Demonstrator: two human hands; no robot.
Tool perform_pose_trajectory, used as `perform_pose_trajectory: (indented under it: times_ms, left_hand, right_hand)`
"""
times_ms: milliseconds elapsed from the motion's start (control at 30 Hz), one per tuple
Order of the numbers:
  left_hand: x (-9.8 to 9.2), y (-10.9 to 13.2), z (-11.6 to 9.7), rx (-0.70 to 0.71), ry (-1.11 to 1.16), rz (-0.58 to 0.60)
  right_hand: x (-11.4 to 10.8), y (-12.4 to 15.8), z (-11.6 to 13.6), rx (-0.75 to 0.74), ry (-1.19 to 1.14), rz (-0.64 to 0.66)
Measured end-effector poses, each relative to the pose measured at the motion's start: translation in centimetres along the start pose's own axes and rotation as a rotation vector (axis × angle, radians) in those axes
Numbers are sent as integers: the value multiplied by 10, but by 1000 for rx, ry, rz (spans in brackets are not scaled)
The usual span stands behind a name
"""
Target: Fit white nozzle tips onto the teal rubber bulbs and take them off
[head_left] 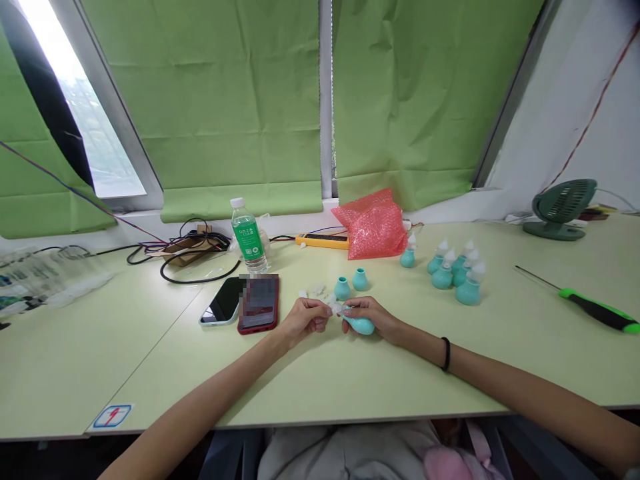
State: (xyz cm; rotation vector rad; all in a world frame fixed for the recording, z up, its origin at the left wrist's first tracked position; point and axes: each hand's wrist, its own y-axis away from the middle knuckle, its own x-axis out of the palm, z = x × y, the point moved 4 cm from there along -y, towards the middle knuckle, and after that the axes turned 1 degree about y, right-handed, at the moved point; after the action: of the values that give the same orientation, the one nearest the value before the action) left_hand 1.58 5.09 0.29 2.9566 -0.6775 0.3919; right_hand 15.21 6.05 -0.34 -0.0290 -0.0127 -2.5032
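- Low over the counter (pixel 280 393), right fingers (pixel 361 304) wrap snugly round a smooth teal bulb (pixel 363 326), long axis roughly sideways, fat end rightward!
- Left fingers (pixel 319 311) pinch tight on a translucent piece (pixel 337 309) at its narrow end.
- Just beyond, two open-mouthed bulbs (pixel 342 289) stand upright.
- Rightward, matching bulbs (pixel 468 292) wear pointed whitish nozzles (pixel 479 270).

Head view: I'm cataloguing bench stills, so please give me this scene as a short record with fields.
Right hand: holds a teal squeeze bulb, tilted on its side
Left hand: fingertips at a small translucent piece by the bulb's neck; grip unclear
Behind the hands: two tipless teal bulbs, upright
To the right: white-tipped teal bulbs, screwdriver
To the left: red-cased phone, light-cased phone
Back: green-labelled bottle, red bubble-wrap bag
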Motion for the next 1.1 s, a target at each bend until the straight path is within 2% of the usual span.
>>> perform_pose_trajectory:
  times_ms: [67, 133, 267, 433, 667, 867, 1000, 1100]
  left_hand:
    - [-2, 0, -1, 8, -15, -1]
    - [-6, -1, -4, 65, -128, -57]
    - [-15, -3, -10, 183, -582, -237]
    - [-17, -3, -9, 315, -991, -345]
    - [-2, 9, -17, 388, -1009, -352]
    - [26, 21, -15, 386, -1215, -119]
    - [29, 20, -10, 348, -1175, -109]
    - [28, 17, -8, 325, -1072, -112]
  right_hand:
    - [-4, 0, 0, -3, -51, -20]
    - [-7, 0, 1, -14, -73, -54]
    - [-7, 3, 6, -74, 49, -107]
    - [-4, 6, 12, -181, 284, -206]
    - [-4, 9, 5, -176, 595, -341]
    - [27, 25, 17, -369, 702, -169]
    - [33, 31, 21, -416, 813, -184]
    - [34, 32, 22, -415, 851, -130]
